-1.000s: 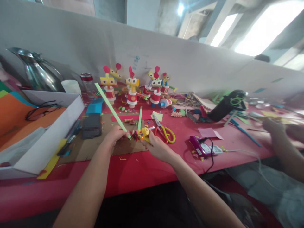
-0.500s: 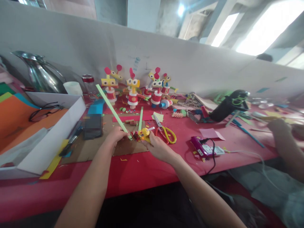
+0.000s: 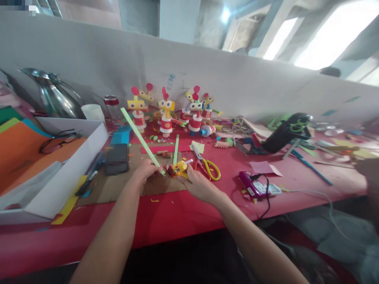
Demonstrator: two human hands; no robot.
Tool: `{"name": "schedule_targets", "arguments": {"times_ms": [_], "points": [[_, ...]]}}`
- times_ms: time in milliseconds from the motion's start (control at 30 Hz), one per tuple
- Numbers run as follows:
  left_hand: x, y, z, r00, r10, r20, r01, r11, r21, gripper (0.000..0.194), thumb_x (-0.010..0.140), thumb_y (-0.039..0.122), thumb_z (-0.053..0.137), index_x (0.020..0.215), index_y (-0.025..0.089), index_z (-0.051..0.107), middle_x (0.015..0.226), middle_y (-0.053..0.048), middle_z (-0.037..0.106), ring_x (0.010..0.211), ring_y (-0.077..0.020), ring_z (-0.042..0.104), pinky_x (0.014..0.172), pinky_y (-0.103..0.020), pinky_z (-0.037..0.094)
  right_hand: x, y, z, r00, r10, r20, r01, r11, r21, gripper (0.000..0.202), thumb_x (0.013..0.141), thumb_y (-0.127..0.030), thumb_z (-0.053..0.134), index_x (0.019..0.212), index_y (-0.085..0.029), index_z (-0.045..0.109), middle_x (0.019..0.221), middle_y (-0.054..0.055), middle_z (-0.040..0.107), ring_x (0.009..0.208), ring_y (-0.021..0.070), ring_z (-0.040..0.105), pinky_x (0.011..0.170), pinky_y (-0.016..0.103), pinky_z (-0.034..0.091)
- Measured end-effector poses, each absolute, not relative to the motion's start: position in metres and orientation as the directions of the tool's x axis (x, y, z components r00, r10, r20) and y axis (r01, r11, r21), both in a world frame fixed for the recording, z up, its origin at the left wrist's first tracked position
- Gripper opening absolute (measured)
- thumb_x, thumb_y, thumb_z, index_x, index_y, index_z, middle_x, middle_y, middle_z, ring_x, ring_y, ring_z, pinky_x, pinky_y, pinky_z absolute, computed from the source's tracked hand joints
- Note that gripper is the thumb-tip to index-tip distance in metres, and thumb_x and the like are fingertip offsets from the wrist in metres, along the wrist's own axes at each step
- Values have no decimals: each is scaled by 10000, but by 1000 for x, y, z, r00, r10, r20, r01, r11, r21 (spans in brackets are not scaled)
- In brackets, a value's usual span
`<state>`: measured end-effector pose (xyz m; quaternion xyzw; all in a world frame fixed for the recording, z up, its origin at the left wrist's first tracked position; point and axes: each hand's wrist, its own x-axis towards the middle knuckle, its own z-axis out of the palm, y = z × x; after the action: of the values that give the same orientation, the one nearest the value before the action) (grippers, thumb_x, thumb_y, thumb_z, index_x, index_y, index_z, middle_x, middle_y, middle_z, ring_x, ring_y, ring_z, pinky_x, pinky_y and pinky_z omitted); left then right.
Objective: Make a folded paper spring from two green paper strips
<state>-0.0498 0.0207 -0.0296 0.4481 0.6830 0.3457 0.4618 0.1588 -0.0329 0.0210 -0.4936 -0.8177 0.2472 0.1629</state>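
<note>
Red tabletop [image 3: 168, 221] below, my left hand [image 3: 147, 170] still pinches a long pale-green paper strip [image 3: 140, 138] beside the yellow plastic glue gun [image 3: 181, 168] my right hand [image 3: 199, 183] grips, work apparently steady.

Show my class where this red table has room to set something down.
Bare table lies between the scissors and the purple power strip. Between cardboard and near edge, among the forearms, only small scraps lie. Crowded: along the back, with paper figures and heaped scraps.
</note>
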Motion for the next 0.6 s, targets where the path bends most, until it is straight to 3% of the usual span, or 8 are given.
{"name": "schedule_targets", "arguments": {"times_ms": [233, 367, 467, 600], "points": [[-48, 15, -25, -134, 934, -331, 246, 355, 902, 46, 614, 107, 651, 644, 139, 665, 520, -25, 616, 508, -124, 557, 464, -208, 368, 168, -31, 27, -456, 890, 27, 757, 403, -515, 240, 900, -308, 438, 1059, -131, 468, 889, 137, 665, 815, 257, 634, 651, 294, 408], [-47, 14, -21, -184, 954, -237, 135, 263, 955, 67, 627, 169, 673, 688, 142, 669, 518, -17, 609, 514, -121, 553, 472, -209, 370, 201, -14, 29, -281, 941, 187, 845, 335, -416, 276, 904, -337, 411, 1076, -130, 470, 1000, 174, 648, 918, 284, 626, 712, 324, 426], [-47, 14, -17, -291, 953, -85, 1, 89, 996, 163, 631, 268, 697, 731, 142, 675, 559, -15, 622, 532, -111, 546, 496, -208, 381, 233, 7, 25, -124, 962, 244, 945, 190, -266, 295, 898, -291, 405, 1123, -109, 464, 1030, 195, 626, 928, 291, 620, 720, 333, 418], [-47, 16, -13, -385, 921, -68, -58, 49, 997, 260, 595, 339, 728, 757, 139, 689, 584, -26, 636, 563, -131, 562, 523, -226, 395, 272, 34, 8, 27, 976, 218, 999, -30, 11, 294, 865, -154, 390, 1137, -71, 463, 970, 198, 614, 863, 284, 622, 709, 339, 401]]}}
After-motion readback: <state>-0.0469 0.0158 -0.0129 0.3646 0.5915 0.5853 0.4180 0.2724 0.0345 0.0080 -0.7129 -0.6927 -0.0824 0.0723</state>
